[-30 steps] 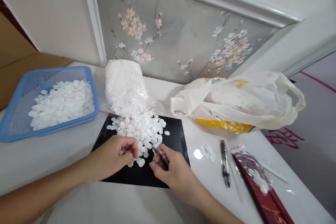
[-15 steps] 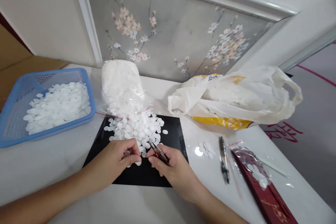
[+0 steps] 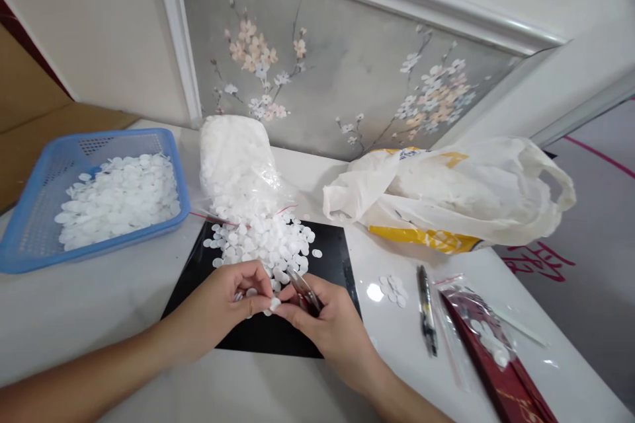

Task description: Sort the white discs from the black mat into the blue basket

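Observation:
Over the black mat [image 3: 278,340], my left hand [image 3: 225,301] is closed, pinching a small white disc [image 3: 274,304] between thumb and index finger. My right hand [image 3: 322,317] touches the same disc with its fingertips and keeps a metal tool with a dark red handle [image 3: 304,291] in its grip, tip pointing up and left. A heap of white discs [image 3: 268,241] lies just beyond both hands, spilling from a clear plastic bag [image 3: 238,162]. Some discs show behind the left fingers.
A blue basket [image 3: 184,201] of white discs stands at the left. At the right are a white and yellow plastic bag [image 3: 446,195], a few loose discs [image 3: 393,291], a pen [image 3: 426,310], and a small clear bag over a dark red packet [image 3: 516,390].
My right hand has moved left to meet my left hand, and their fingertips now come together at a disc. The whole view has shifted slightly.

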Motion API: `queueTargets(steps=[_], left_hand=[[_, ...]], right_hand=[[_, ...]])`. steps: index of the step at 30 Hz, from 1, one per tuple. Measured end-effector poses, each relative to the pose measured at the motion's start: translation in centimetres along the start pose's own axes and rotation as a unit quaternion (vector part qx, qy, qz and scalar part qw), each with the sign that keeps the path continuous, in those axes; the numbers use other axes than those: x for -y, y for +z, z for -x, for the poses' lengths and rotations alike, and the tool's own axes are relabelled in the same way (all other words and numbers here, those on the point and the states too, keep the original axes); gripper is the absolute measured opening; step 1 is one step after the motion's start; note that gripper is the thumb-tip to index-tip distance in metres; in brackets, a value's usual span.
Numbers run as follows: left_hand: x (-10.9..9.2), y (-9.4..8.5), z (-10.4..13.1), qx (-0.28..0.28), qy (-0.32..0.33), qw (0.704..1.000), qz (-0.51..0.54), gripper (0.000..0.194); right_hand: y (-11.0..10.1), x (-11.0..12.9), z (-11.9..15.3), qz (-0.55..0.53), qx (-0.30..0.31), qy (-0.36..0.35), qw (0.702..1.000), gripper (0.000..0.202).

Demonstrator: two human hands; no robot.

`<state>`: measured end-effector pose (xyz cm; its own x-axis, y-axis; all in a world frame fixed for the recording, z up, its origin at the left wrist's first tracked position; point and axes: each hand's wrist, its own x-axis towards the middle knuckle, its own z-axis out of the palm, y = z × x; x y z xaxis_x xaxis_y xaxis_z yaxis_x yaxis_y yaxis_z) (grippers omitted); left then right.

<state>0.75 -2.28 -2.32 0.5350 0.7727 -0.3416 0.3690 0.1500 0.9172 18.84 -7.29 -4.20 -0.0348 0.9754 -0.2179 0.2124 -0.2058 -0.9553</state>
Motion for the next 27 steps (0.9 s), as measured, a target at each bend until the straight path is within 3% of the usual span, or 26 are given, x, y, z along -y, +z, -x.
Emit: queueTargets(steps=[4, 11, 16, 22, 25, 27], left_hand=[[-0.3, -0.1, 0.0, 0.007, -0.014, 0.999, 0.03, 0.011], [-0.1, -0.2, -0.1, 0.001, -0.041, 0.999, 0.021, 0.019], [-0.1, -0.2, -0.2, 0.008, -0.076, 0.997, 0.025, 0.03], [-0.7, -0.4, -0.1, -0.022, -0.077, 0.985, 0.151, 0.01], [-1.1, -1.1, 0.0, -0.031, -0.066, 0.971, 0.227, 0.021], [-1.4, -1.8, 0.0, -0.025, -0.07, 0.974, 0.214, 0.036]], right_hand=[[-0.1, 0.4, 0.2, -0.017, -0.005, 0.013, 1.0, 0.021], [-0.5, 0.4, -0.1, -0.14, 0.057, 0.084, 0.985, 0.028], [-0.8, 0.0, -0.4, -0.203, 0.072, 0.097, 0.972, 0.03], [-0.9, -0.1, -0.3, -0.235, 0.077, 0.086, 0.965, 0.017], [-0.8, 0.1, -0.3, -0.27, 0.065, 0.064, 0.959, 0.017], [-0.7, 0.1, -0.4, -0.269, 0.063, 0.059, 0.959, 0.016]])
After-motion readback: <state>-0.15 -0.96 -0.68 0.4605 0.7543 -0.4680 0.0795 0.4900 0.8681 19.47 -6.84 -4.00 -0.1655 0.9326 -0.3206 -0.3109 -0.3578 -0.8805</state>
